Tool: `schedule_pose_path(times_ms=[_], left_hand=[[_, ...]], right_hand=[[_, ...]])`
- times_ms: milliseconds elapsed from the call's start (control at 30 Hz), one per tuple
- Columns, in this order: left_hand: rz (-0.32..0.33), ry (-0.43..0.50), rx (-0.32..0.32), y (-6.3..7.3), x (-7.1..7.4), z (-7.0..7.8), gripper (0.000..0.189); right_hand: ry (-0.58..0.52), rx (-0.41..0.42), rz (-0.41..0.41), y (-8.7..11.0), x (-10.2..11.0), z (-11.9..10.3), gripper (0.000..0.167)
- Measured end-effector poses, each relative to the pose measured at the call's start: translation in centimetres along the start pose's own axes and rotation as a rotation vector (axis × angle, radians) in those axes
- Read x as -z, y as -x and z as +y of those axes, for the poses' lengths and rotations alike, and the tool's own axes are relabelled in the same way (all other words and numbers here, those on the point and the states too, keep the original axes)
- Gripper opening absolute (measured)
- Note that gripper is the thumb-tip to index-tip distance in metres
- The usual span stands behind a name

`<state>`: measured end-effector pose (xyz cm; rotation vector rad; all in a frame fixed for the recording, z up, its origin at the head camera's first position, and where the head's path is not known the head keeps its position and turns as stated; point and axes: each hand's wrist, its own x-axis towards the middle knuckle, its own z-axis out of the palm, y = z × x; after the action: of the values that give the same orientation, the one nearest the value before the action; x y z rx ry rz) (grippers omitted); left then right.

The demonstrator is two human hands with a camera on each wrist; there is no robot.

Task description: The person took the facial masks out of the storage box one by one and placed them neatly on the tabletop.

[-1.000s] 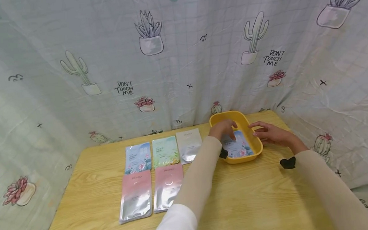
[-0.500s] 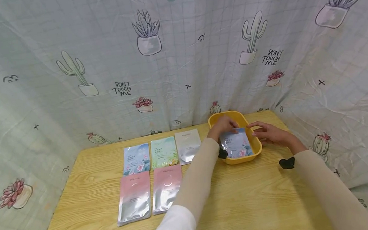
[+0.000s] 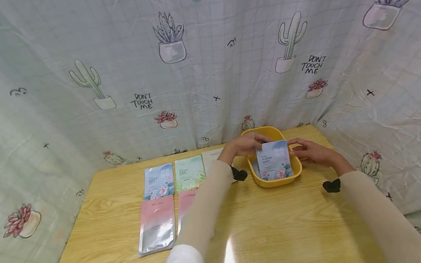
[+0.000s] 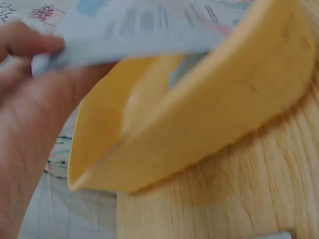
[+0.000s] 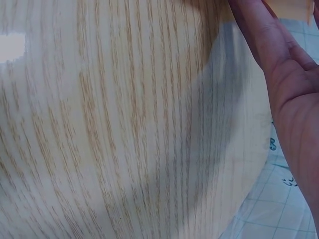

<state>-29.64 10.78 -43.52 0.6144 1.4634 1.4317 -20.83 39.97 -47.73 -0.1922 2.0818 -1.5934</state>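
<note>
My left hand (image 3: 244, 143) pinches the top left corner of a blue floral face mask packet (image 3: 273, 160). The packet is tilted up over the yellow plastic basket (image 3: 279, 182). Beneath it, part of another bluish packet (image 3: 256, 168) shows inside the basket. In the left wrist view, the held packet (image 4: 144, 30) spans the basket's opening. At the basket's right rim, my right hand (image 3: 315, 152) holds the edge between fingers and thumb. The right wrist view shows that hand (image 5: 294, 84) with its fingertips cut off at the top.
Left of the basket lie a blue packet (image 3: 158, 181), a green one (image 3: 190, 173), a whitish one (image 3: 211, 157) and two pink-silver ones (image 3: 157, 224), in two rows. My left sleeve covers parts of some. A printed curtain (image 3: 207, 69) hangs behind the wooden table (image 3: 281, 222).
My left hand has lifted the blue packet from inside the basket and shifted slightly left, tilting the packet up. My right hand has stayed at the basket's rim.
</note>
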Motion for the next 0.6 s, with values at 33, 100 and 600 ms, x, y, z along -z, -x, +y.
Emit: schedule_pose_path(times_ms=[33, 100, 600], left_hand=[[-0.031, 0.027, 0.003, 0.4, 0.0, -0.1, 0.056], [-0.089, 0.052, 0.014, 1.1, 0.0, -0.2, 0.057], [0.327, 0.156, -0.054, 0.4, -4.4, -1.8, 0.022]], right_hand=[[-0.005, 0.002, 0.0, 0.0, 0.0, 0.0, 0.049], [-0.013, 0.008, -0.002, 0.0, 0.0, -0.2, 0.046], [-0.034, 0.011, -0.015, 0.0, 0.3, 0.2, 0.044]])
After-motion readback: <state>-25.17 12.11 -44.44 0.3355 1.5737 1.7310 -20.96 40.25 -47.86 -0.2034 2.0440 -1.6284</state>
